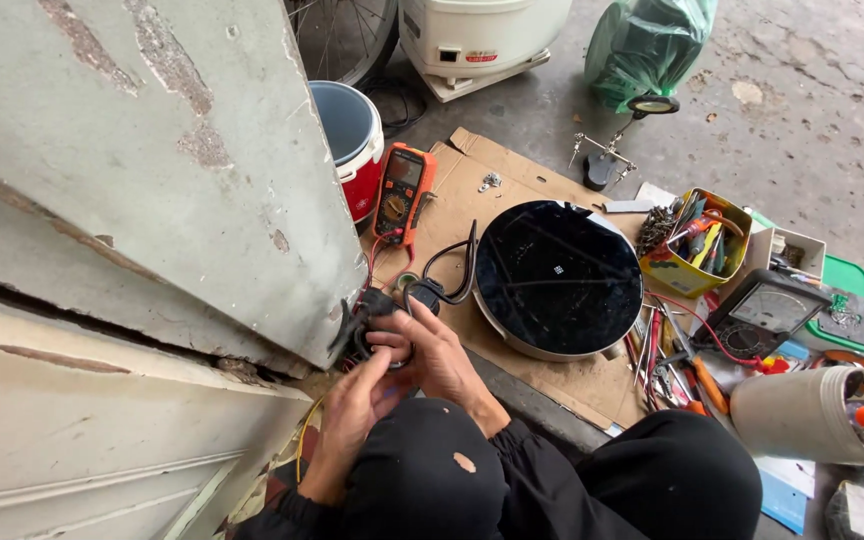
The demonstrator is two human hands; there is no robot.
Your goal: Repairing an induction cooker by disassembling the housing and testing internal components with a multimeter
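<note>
**Bench lot: small black electrical part in both hands, meters and tools on cardboard**

Item 1, at 6 o'clock: knees in black trousers, one with a small pale hole. Just above, the left hand point(352, 415) and right hand point(430, 350) close together around a small black electrical part point(384, 322), fingers curled onto it; red and black test leads point(377, 262) run into the same spot. By appearance the step in hand is a continuity or voltage check on the part; the next move would call for steady probe contact and a glance at the meter.

Item 2, at 11 o'clock of the hands: orange digital multimeter point(402, 192), rubbery case, rotary dial, lying on flat brown cardboard point(462, 190).

Item 3, at 2 o'clock: round glossy black cooktop plate in a metal rim point(556, 278), a black cord point(452, 268) looping beside it.

Item 4, at 3 o'clock: loose pliers and screwdrivers point(667, 365), analogue meter point(762, 315), yellow parts box point(694, 242), pale cylindrical tool pot point(802, 415).

Item 5, at 12 o'clock: red-and-white bucket point(350, 140), helping-hands magnifier point(617, 140), white appliance body point(477, 35), green plastic bag point(647, 45) on rough concrete.

Item 6, at 9 o'clock: peeling painted door panel point(132, 200).
</note>
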